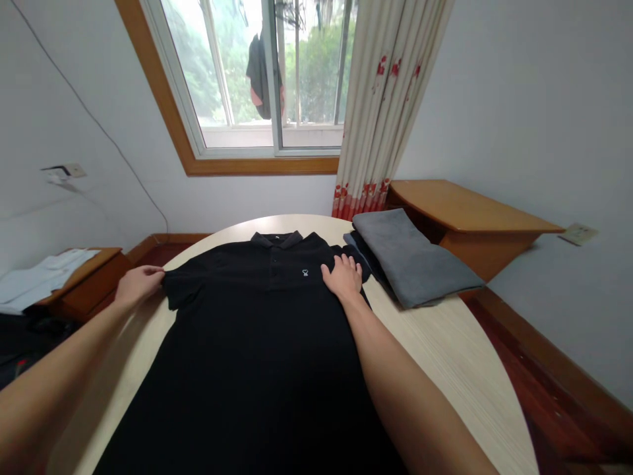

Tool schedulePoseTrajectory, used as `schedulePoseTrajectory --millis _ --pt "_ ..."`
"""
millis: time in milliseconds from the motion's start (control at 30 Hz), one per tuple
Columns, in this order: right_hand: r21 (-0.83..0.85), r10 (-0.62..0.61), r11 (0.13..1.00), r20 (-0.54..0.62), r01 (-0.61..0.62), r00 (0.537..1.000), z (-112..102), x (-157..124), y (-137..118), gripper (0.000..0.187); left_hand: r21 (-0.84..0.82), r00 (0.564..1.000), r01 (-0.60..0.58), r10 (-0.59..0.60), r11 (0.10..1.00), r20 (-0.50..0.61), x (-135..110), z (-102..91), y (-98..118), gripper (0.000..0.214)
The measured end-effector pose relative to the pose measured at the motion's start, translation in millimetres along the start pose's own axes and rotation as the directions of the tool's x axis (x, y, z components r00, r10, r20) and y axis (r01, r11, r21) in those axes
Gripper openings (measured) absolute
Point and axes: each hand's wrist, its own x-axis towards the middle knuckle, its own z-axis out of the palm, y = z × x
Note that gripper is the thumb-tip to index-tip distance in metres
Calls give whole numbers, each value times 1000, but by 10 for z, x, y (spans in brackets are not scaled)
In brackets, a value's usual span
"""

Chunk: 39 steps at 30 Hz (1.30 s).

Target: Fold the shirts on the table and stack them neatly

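A black polo shirt (257,343) lies spread front side up, its collar at the far end and a small white logo on the chest. At the left sleeve's edge, my left hand (141,284) pinches the cloth between thumb and fingers. My right hand (343,275) rests flat near the opposite shoulder and sleeve, fingers spread on the fabric. Part of that right sleeve is bunched beneath and beyond the hand. The shirt's lower end runs out of view toward me.
The shirt is on a round pale wooden table (445,349). Folded grey and dark clothes (415,257) sit on it at the right, close to my right hand. A brown wooden desk (469,204) stands behind them. Another wooden cabinet (93,290) with white cloth is at the left.
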Motion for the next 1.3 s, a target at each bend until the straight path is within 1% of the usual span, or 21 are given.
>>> schedulePoseTrajectory --millis 33,67,100,133,167,200,233,267,333,400,467,567,667,867,967,1067,1200,1300 --pt "-3 -1 1000 -1 1 1000 6 3 1 61 89 998 -65 65 994 -1 -64 -12 53 38" --pt "-6 -4 1000 -3 4 1000 13 7 2 62 187 988 -156 157 970 8 -127 -7 137 42" --pt "-9 -5 1000 -6 5 1000 20 10 4 62 258 964 -260 266 931 11 -185 22 245 45" --pt "-11 -7 1000 -8 7 1000 28 14 6 62 278 926 -373 375 885 46 -235 74 368 47" --pt "-14 -7 1000 -10 7 1000 36 17 8 62 263 882 -471 456 842 121 -273 147 492 48" --pt "-17 -7 1000 -11 6 1000 43 19 11 62 238 847 -530 496 814 189 -298 236 605 51" --pt "-20 -6 1000 -12 6 1000 49 22 15 62 213 827 -552 495 806 268 -307 332 699 54" --pt "-23 -5 1000 -11 5 1000 55 24 18 62 192 822 -539 463 820 333 -300 428 765 57" --pt "-29 -7 1000 -9 7 1000 62 28 25 62 171 838 -474 383 864 390 -242 586 808 62" --pt "-33 -9 999 -9 9 1000 63 32 27 63 166 858 -424 337 890 387 -151 675 749 66" --pt "-38 -3 999 -3 3 1000 59 37 24 65 170 871 -405 322 899 372 -58 697 637 70" --pt "-48 26 999 26 -25 999 51 49 11 69 192 889 -372 289 908 355 34 671 476 76" --pt "-61 61 996 55 -58 997 51 64 -5 75 215 903 -343 258 914 344 56 650 397 78" --pt "-67 145 988 101 -139 984 50 72 -97 81 221 909 -327 242 919 340 19 624 372 82" --pt "-41 201 979 113 -197 973 22 58 -181 84 233 910 -323 234 917 343 13 583 340 83" --pt "3 256 966 158 -260 954 -21 41 -235 90 247 910 -309 211 918 356 26 533 300 83" --pt "70 336 933 179 -352 925 -85 -49 -234 96 250 902 -312 203 917 380 -7 460 255 82" --pt "118 381 907 182 -405 907 -124 -153 -201 98 259 905 -312 203 914 373 -81 412 218 80"
